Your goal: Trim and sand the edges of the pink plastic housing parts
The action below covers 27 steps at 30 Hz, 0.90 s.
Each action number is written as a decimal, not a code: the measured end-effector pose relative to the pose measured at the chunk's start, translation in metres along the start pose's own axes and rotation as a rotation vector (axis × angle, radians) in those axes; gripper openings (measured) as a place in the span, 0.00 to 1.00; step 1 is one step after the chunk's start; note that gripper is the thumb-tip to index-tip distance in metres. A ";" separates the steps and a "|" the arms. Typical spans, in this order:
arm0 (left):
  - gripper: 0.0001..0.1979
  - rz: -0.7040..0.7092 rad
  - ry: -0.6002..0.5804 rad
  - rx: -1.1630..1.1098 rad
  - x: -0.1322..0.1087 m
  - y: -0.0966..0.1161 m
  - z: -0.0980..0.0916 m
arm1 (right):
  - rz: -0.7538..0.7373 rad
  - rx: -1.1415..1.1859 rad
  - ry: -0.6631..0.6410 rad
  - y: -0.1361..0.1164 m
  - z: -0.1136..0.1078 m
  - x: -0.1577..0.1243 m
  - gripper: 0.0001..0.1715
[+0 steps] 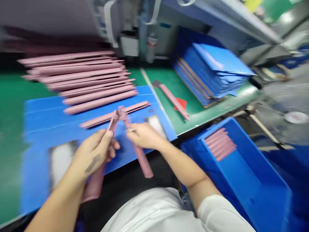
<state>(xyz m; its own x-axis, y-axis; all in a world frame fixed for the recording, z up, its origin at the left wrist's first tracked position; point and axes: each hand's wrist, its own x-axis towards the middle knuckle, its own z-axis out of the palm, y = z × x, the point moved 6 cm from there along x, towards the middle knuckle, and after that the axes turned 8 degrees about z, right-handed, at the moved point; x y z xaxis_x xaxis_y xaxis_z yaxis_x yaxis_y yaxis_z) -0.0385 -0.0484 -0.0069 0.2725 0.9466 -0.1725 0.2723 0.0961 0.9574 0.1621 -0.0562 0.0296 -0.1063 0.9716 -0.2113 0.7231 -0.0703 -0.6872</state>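
My left hand is closed around a long pink plastic piece, its wide end pointing down toward me. In my right hand is another slender pink piece, which slants down past the table edge. The upper ends of both pieces meet or overlap in front of my hands; blur hides whether they are joined. Just beyond them a slotted pink strip lies on the blue mat. Farther back, several similar pink strips lie side by side in a row.
At right, a blue bin holds several pink pieces. Stacked blue sheets stand at the back right of the green table. Near them lie a pink strip with a dark round end and a red piece.
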 end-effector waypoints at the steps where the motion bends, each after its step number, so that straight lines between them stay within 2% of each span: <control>1: 0.21 -0.036 0.077 -0.091 -0.002 0.004 -0.003 | -0.005 0.018 0.008 0.003 0.001 0.002 0.16; 3: 0.20 -0.050 0.210 -0.161 -0.006 0.008 -0.012 | -0.023 0.050 -0.016 0.008 0.004 0.005 0.17; 4: 0.19 -0.045 0.227 -0.200 -0.008 0.009 -0.014 | -0.029 0.065 -0.032 0.010 0.005 0.006 0.19; 7: 0.19 -0.022 0.169 -0.331 -0.019 0.012 -0.008 | -0.005 -0.019 -0.016 0.010 0.009 0.007 0.22; 11: 0.19 -0.009 0.143 -0.460 -0.034 0.013 0.008 | 0.091 -0.355 0.074 0.007 0.015 0.013 0.14; 13: 0.20 -0.016 0.158 -0.477 -0.038 0.011 0.010 | 0.110 -0.408 0.076 0.007 0.018 0.018 0.15; 19: 0.14 -0.009 0.202 -0.434 -0.035 0.003 0.001 | 0.128 -0.507 0.085 0.009 0.018 0.024 0.18; 22: 0.12 -0.030 0.184 -0.391 -0.029 -0.002 0.000 | 0.145 -0.528 0.090 0.009 0.017 0.024 0.19; 24: 0.11 -0.040 0.183 -0.403 -0.026 -0.003 -0.001 | 0.144 -0.521 0.141 0.008 0.013 0.022 0.19; 27: 0.10 -0.024 0.267 -0.442 -0.022 -0.002 -0.007 | 0.107 -0.400 0.225 0.002 0.005 0.010 0.19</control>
<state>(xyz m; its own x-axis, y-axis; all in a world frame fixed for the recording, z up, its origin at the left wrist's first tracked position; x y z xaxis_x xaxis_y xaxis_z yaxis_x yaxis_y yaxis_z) -0.0512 -0.0672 -0.0038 0.0107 0.9825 -0.1859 -0.1561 0.1853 0.9702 0.1591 -0.0472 0.0231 0.1016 0.9916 -0.0804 0.9330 -0.1231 -0.3382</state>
